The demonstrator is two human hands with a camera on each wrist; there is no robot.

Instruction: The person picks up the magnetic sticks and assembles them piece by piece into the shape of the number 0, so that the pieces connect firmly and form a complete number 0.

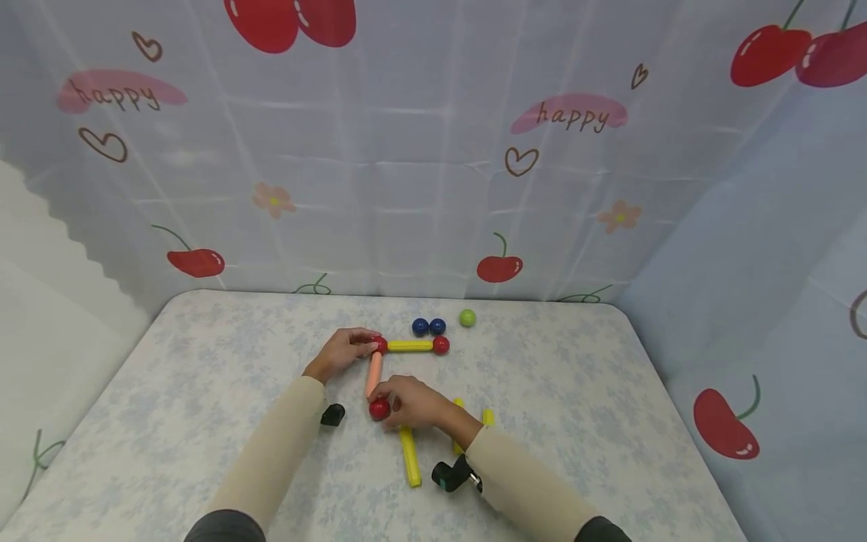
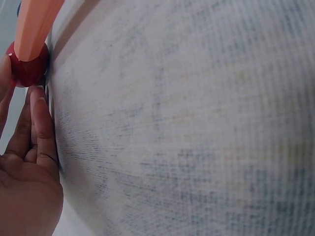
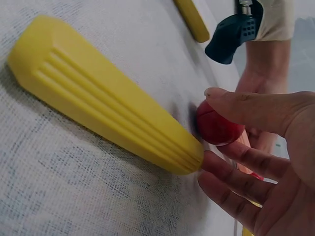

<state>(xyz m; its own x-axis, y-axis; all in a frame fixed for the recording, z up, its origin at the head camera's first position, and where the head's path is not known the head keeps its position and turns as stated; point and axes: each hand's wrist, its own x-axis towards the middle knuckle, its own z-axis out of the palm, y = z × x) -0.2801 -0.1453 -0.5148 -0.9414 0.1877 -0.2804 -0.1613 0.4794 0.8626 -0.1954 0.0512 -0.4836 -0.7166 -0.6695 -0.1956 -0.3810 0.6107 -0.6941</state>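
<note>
My left hand (image 1: 342, 352) pinches a red ball (image 2: 28, 69) that joins a yellow stick (image 1: 410, 346) and a peach stick (image 1: 374, 374). At the yellow stick's other end sits another red ball (image 1: 442, 345). With thumb and fingers, my right hand (image 1: 415, 403) grips a third red ball (image 3: 220, 125) at the near end of the peach stick. Whether that ball is joined to the stick is hidden by the hand. Beside the right fingertips lies a loose yellow stick (image 3: 108, 96), its far end close to them.
Two blue balls (image 1: 421, 327) and a green ball (image 1: 467, 318) stand behind the joined pieces. More yellow sticks (image 1: 488, 418) lie partly hidden behind my right forearm. A patterned curtain (image 1: 379, 226) rises at the back edge of the table (image 1: 576, 391).
</note>
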